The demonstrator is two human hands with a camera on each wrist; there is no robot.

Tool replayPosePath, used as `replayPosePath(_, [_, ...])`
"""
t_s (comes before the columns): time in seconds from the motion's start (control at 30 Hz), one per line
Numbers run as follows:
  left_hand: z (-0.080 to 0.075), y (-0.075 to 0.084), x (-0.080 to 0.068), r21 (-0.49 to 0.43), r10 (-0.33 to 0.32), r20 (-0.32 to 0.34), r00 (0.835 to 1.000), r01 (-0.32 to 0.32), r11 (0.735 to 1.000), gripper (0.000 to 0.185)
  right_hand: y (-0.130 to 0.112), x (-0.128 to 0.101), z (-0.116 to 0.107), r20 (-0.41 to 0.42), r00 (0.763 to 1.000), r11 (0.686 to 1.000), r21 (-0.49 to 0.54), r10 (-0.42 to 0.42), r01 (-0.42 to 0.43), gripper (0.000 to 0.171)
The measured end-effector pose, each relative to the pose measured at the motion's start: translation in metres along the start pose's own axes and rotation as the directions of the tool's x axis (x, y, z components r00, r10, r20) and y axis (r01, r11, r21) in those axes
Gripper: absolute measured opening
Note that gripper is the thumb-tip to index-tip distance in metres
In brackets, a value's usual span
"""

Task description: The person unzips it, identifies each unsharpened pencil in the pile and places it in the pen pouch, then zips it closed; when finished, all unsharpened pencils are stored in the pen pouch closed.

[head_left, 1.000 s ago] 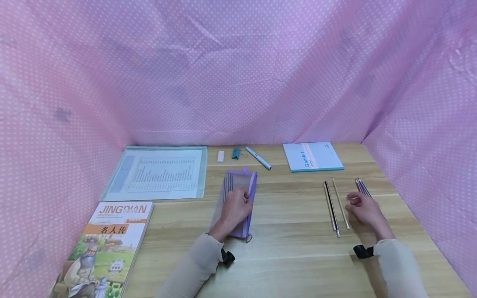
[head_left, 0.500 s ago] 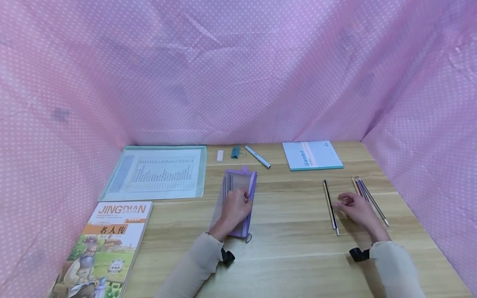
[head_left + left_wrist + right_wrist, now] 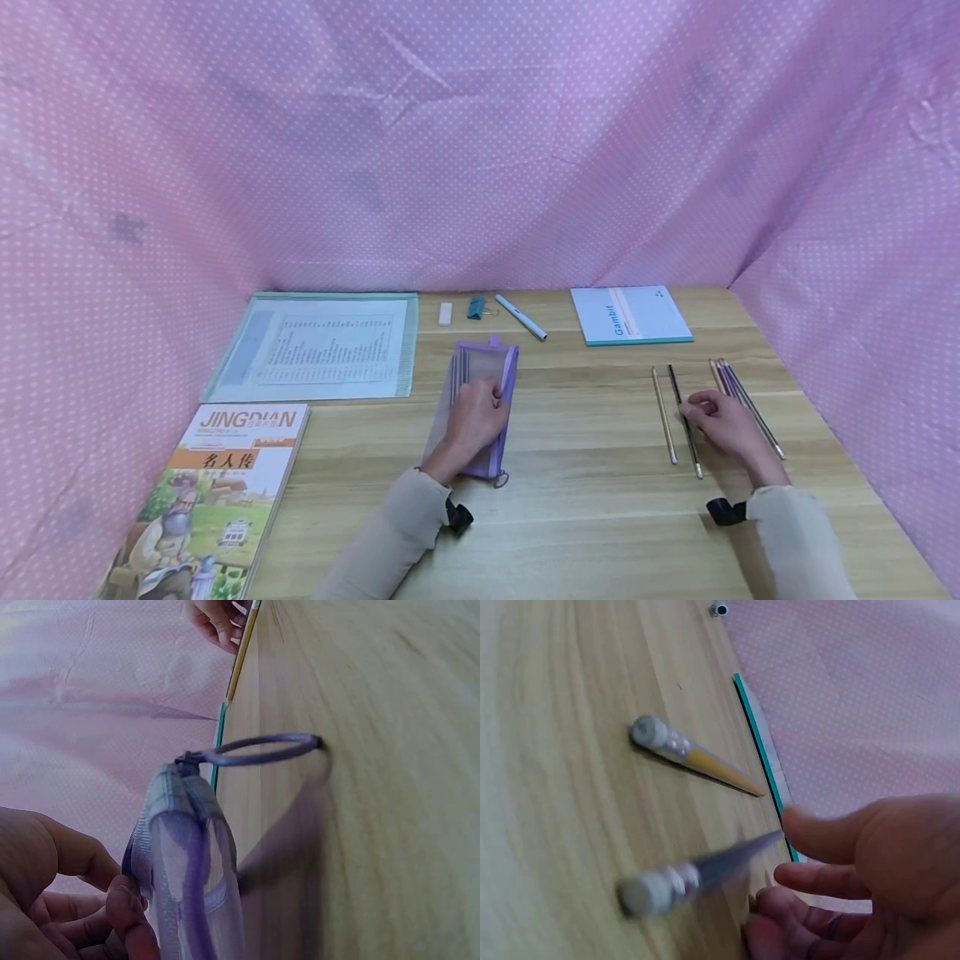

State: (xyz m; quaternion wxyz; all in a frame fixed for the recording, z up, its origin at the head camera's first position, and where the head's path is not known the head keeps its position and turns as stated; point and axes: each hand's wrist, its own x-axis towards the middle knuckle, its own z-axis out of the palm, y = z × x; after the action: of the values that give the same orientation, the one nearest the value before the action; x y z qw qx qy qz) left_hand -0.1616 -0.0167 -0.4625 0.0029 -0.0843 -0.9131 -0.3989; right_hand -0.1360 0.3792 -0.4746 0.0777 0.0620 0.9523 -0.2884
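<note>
A purple mesh pencil case [image 3: 506, 387] lies on the table with several dark striped sticks [image 3: 459, 367] visible inside. My left hand [image 3: 474, 425] lies over its middle; in the left wrist view the thumb and fingers pinch the case's edge, beside the zipper ring [image 3: 262, 748]. On the right, my right hand [image 3: 723, 421] holds a black pencil [image 3: 688, 442] between thumb and finger, its eraser end toward me. Left of that pencil is a yellow pencil [image 3: 663, 417], lying apart. A bunch of several pencils [image 3: 757, 412] lies just right of the hand, partly hidden by it.
Along the back are a white eraser [image 3: 446, 314], a teal binder clip [image 3: 476, 308], a light blue pen [image 3: 521, 317] and a blue notebook [image 3: 633, 317]. At left lie a document folder [image 3: 412, 350] and a thick book [image 3: 217, 492]. Pink dotted cloth [image 3: 480, 167] surrounds the table.
My right hand first shifted a yellow pencil right into the bunch, then came left to the remaining two. The black pencil has moved right, away from the other yellow one. The left hand stays put.
</note>
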Motion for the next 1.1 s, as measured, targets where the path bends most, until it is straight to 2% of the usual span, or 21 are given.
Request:
replayPosePath(0.1, [0.000, 0.000, 0.000, 0.003, 0.005, -0.005, 1.000, -0.005, 1.000, 0.017, -0.001, 0.000, -0.001, -0.008, 1.000, 0.997, -0.076, -0.012, 0.012, 0.060])
replayPosePath(0.17, [-0.001, 0.000, 0.000, -0.005, 0.001, 0.000, 1.000, -0.001, 1.000, 0.018, -0.001, 0.000, -0.001, -0.008, 1.000, 0.994, -0.113, -0.011, 0.010, 0.060])
replayPosePath(0.33, [-0.001, 0.001, -0.001, -0.026, -0.015, 0.025, 1.000, 0.015, 1.000, 0.018, -0.001, 0.002, -0.002, -0.005, 1.000, 0.987, -0.162, -0.018, 0.017, 0.047])
replayPosePath(0.53, [-0.001, 0.003, 0.000, -0.024, -0.018, 0.031, 0.999, 0.019, 1.000, 0.018, -0.003, 0.005, -0.007, 0.024, 1.000, 0.991, -0.137, -0.006, 0.009, 0.040])
replayPosePath(0.63, [-0.001, 0.004, 0.000, -0.027, -0.014, 0.029, 0.999, 0.015, 1.000, 0.018, -0.006, 0.004, -0.009, 0.052, 0.999, 0.998, -0.060, 0.015, -0.012, 0.042])
replayPosePath(0.77, [-0.002, 0.004, 0.000, -0.031, -0.016, 0.028, 0.999, 0.016, 0.999, 0.019, -0.017, 0.000, -0.010, 0.106, 0.994, 0.991, 0.124, 0.039, -0.052, 0.047])
replayPosePath(0.93, [-0.003, 0.004, 0.000, -0.034, -0.015, 0.027, 1.000, 0.016, 0.999, 0.017, -0.046, -0.003, -0.002, 0.208, 0.978, 0.930, 0.359, 0.005, -0.081, 0.051])
replayPosePath(1.1, [-0.003, 0.004, -0.001, -0.024, -0.026, 0.028, 0.999, 0.027, 0.999, 0.017, -0.072, -0.001, 0.019, 0.311, 0.944, 0.860, 0.507, -0.113, -0.064, 0.054])
